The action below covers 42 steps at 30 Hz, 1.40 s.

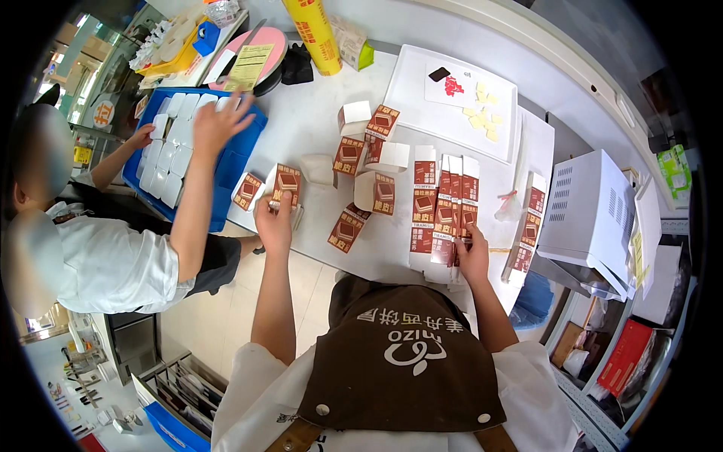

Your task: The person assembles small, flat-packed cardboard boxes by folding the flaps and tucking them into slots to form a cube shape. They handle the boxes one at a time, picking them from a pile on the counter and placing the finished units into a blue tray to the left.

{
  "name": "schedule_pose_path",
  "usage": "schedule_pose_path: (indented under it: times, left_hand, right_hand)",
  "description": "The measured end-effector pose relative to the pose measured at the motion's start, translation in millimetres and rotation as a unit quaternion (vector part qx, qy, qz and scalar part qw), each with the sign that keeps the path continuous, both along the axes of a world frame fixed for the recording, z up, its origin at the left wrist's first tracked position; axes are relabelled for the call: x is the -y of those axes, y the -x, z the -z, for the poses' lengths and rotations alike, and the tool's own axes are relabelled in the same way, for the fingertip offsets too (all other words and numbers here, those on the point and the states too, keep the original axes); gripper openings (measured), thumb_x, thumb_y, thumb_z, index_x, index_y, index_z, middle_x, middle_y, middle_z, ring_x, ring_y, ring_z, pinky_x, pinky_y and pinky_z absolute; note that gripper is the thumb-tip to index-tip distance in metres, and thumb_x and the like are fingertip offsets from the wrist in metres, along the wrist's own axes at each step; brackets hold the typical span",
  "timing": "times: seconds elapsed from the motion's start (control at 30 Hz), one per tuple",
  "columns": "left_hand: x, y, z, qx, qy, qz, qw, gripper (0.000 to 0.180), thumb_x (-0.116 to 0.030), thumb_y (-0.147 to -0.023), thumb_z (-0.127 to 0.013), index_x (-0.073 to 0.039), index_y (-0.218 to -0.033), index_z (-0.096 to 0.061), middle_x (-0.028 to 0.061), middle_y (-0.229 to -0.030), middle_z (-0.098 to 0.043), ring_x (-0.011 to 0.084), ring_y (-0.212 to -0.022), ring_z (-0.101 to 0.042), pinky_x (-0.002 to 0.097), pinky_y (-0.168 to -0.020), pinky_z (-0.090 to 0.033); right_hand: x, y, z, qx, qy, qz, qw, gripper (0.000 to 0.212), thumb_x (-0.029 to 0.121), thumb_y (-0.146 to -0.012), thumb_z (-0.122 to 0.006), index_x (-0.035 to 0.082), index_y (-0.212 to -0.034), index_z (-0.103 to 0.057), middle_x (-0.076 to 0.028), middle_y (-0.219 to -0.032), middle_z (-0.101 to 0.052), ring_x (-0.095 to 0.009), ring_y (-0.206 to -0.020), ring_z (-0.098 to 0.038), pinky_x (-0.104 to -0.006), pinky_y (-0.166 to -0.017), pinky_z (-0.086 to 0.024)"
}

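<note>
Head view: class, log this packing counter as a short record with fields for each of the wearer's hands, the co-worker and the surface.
left hand: grips a small red-brown folded carton
right hand: rests on a row of flat carton blanks
co-worker's hand: reaches over a blue tray of white boxes
surface: white counter, loose folded cartons scattered
far side: white cutting board, yellow roll

Clad in a white short-sleeved top, sleeves ending above the elbows, forearms bare down to the left hand [273,223] and the right hand [474,258]. Covered in front by a dark brown apron with a white printed emblem and lettering across the chest. Fastened by two round metal studs at the bib's corners onto tan leather-like straps. No gloves, no rings visible.
</note>
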<state>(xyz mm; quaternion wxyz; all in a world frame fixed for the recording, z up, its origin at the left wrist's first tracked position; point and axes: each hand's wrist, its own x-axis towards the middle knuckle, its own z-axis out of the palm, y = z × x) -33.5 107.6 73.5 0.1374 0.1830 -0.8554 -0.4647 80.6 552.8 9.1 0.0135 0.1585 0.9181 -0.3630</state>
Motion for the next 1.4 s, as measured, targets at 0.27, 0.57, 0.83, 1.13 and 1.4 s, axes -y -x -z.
schedule_pose_path:
  times: [0.27,0.57,0.83,1.13,1.4]
  left_hand:
    - [-8,46,8,-0.015,0.032,0.055,0.998,0.039,-0.032,-0.096,-0.063,0.003,-0.112,-0.06,0.0219,-0.124,-0.058,0.032,-0.117,-0.055,0.0384,-0.102,-0.041]
    - [-102,-2,-55,0.044,-0.301,0.282,0.91,0.055,-0.044,-0.103,-0.046,0.0,-0.135,-0.05,0.0143,-0.137,-0.055,0.0258,-0.123,-0.054,0.038,-0.102,-0.042]
    - [-150,-7,-110,0.034,-0.603,0.208,0.769,0.071,-0.065,-0.1,-0.025,-0.008,-0.136,-0.044,0.0097,-0.123,-0.058,0.025,-0.113,-0.056,0.0439,-0.101,-0.043]
    - [-119,-18,-127,0.02,-0.684,0.232,0.691,0.08,-0.073,-0.091,-0.043,-0.007,-0.136,-0.043,0.0007,-0.094,-0.049,0.0108,-0.075,-0.044,0.028,-0.068,-0.04]
    - [-125,-29,-159,0.141,-0.567,0.427,0.69,0.088,-0.084,-0.083,-0.041,-0.002,-0.109,-0.056,-0.0006,-0.08,-0.046,0.0076,-0.068,-0.039,0.0231,-0.06,-0.034]
  right_hand:
    - [-30,8,-43,0.008,-0.133,0.091,0.987,0.02,0.018,-0.097,-0.053,0.004,-0.105,-0.064,-0.022,-0.079,-0.067,-0.04,-0.072,-0.065,-0.0472,-0.065,-0.05]
    - [35,29,-115,-0.028,0.291,-0.049,0.955,0.011,0.012,-0.097,-0.061,0.002,-0.099,-0.061,-0.001,-0.077,-0.061,-0.008,-0.071,-0.053,-0.025,-0.065,-0.045]
    - [70,36,-149,0.141,0.457,-0.224,0.849,0.021,0.008,-0.096,-0.06,0.001,-0.116,-0.058,0.003,-0.077,-0.05,-0.003,-0.07,-0.042,-0.0202,-0.063,-0.037]
    - [23,6,-173,0.238,0.745,-0.207,0.588,0.019,0.008,-0.088,-0.061,-0.001,-0.104,-0.068,-0.007,-0.099,-0.065,-0.016,-0.094,-0.061,-0.0303,-0.086,-0.046]
    - [74,31,-211,-0.034,0.526,-0.337,0.78,0.013,0.015,-0.098,-0.058,0.003,-0.095,-0.062,-0.003,-0.091,-0.058,-0.011,-0.088,-0.054,-0.0272,-0.081,-0.043]
